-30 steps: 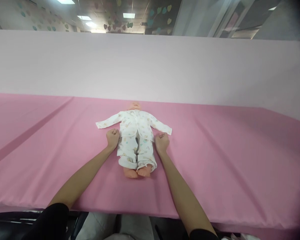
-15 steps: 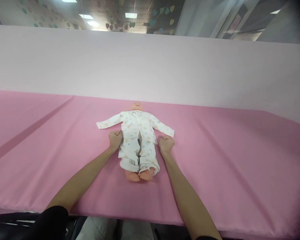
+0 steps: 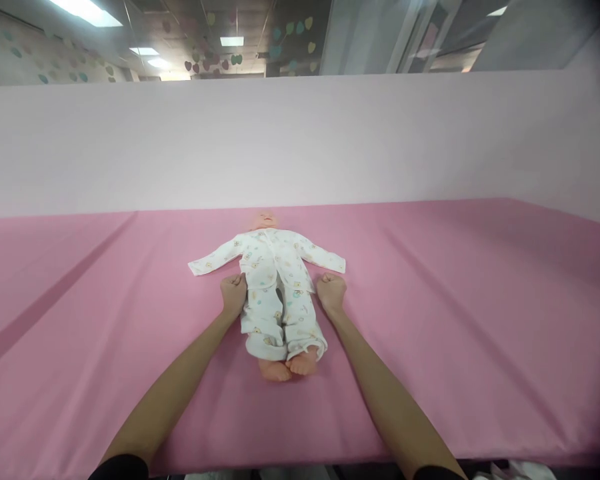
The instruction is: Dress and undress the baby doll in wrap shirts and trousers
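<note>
While both fists stay curled: left hand (image 3: pixel 233 293) and right hand (image 3: pixel 331 292) flank a baby doll (image 3: pixel 275 293), knuckles against the waist of its printed sleepsuit (image 3: pixel 273 267); whether cloth is pinched, cannot tell. Doll supine between them on pink table cover (image 3: pixel 455 320). Step judged: adjusting trousers at waist; next needs an even two-sided pull.

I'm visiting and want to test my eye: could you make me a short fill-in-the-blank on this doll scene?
1. The doll lies on its ____ on the cloth.
2. The cloth is ____ in colour.
3. The left hand and right hand are each closed into a ____ beside the doll.
4. The doll's ____ are bare, nearest the camera.

Missing words: back; pink; fist; feet
</note>
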`<act>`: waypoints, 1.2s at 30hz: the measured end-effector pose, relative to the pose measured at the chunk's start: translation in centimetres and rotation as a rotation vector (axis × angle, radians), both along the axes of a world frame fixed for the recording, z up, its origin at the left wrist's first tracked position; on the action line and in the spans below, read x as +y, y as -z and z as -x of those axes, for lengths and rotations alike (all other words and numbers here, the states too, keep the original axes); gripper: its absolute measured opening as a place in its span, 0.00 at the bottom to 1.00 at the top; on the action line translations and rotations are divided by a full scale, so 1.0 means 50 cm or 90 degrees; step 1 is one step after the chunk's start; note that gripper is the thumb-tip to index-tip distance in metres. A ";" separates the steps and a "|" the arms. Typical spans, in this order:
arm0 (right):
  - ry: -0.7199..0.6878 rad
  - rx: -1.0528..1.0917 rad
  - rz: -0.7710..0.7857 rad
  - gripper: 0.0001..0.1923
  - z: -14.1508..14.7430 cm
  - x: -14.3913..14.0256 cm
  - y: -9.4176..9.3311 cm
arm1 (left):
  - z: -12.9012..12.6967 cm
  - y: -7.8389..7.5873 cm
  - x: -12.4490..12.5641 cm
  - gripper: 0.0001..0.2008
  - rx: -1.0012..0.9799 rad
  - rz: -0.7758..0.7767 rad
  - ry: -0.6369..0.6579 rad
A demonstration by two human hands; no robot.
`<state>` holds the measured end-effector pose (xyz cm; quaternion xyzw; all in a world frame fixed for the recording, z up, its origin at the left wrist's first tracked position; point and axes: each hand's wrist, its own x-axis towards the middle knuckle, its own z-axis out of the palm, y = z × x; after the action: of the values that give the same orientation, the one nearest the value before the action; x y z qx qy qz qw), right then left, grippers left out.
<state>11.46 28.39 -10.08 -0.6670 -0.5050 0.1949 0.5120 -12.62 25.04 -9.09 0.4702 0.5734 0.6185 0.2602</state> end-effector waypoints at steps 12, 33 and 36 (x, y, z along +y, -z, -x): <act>-0.015 0.017 -0.001 0.16 -0.002 -0.003 0.001 | -0.004 -0.009 -0.005 0.23 -0.003 0.017 0.001; -0.188 -0.006 -0.193 0.17 0.127 0.117 -0.260 | -0.051 -0.217 0.138 0.07 0.215 -0.061 -0.039; -0.182 -0.163 -0.130 0.14 0.180 0.161 -0.243 | -0.078 -0.200 0.195 0.12 0.333 0.026 -0.030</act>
<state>2.44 36.45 2.07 -0.5525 -0.6728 0.1272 0.4754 -8.72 34.79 0.89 0.5955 0.6442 0.4699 0.0979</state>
